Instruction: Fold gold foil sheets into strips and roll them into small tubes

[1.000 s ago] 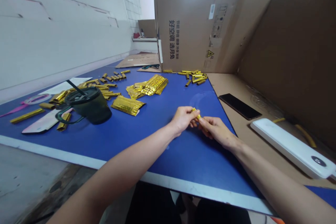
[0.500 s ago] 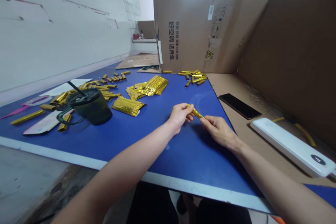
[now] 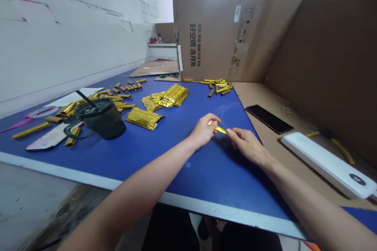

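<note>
A small rolled gold foil tube [image 3: 220,130] is held over the blue table, slanting between my two hands. My left hand [image 3: 204,129] curls round its left end, with the thumb and forefinger raised a little off the foil. The right end is pinched between thumb and fingers of my right hand [image 3: 244,143]. To the left of my hands lies a flat gold foil packet [image 3: 143,118]. Behind it is a heap of similar flattened foil pieces [image 3: 172,96]. Several short gold tubes [image 3: 219,86] are piled at the far edge.
A dark green mug [image 3: 104,119] with a straw stands on the left among more gold tubes [image 3: 122,98]. A pink-and-white phone-shaped item [image 3: 51,138] lies beside it. On cardboard at right rest a black phone [image 3: 269,119] and a white device [image 3: 326,164]. Cardboard walls [image 3: 218,35] enclose the back and right.
My left thumb and forefinger have lifted and loosened from the tube's left end. The tube lies slightly flatter; my right hand keeps its pinch almost in place.
</note>
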A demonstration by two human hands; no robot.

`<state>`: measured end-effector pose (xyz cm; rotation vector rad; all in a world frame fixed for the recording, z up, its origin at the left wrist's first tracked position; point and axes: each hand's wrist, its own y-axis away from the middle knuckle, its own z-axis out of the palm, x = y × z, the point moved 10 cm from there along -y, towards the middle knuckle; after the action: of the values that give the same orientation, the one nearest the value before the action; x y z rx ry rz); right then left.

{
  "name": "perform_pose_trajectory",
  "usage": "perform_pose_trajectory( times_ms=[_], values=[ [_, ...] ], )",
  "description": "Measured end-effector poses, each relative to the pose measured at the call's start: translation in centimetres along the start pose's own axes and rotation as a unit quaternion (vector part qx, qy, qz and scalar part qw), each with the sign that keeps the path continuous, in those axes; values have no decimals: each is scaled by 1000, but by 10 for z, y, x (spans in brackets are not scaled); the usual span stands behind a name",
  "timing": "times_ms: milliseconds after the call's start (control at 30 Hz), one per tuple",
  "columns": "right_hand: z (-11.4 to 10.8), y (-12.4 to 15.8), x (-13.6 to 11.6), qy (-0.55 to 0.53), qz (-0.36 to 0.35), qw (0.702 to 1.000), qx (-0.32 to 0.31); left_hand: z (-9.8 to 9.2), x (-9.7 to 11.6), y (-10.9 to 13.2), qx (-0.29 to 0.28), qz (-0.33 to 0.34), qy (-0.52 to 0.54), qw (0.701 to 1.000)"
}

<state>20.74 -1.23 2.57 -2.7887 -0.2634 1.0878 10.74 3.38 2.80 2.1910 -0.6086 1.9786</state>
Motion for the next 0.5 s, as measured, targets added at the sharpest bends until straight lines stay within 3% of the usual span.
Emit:
perform_pose_trajectory(
  times_ms=[100, 167, 367, 433, 500],
  values=[
    [16, -1, 5, -162, 35, 984, -73, 6, 10, 2, -23, 65, -32, 997],
    [17, -1, 2, -203, 25, 976, -75, 6, 8, 2, -27, 69, -30, 997],
    [-7, 2, -7, -134, -36, 990, 26, -2, -2, 1, 3, 13, -23, 1000],
    [-5, 3, -9, -118, -41, 992, 18, -3, 2, 2, 11, 22, -29, 999],
    [4, 4, -12, -122, -39, 992, -22, 5, 7, 3, -17, 45, -55, 997]
  ],
)
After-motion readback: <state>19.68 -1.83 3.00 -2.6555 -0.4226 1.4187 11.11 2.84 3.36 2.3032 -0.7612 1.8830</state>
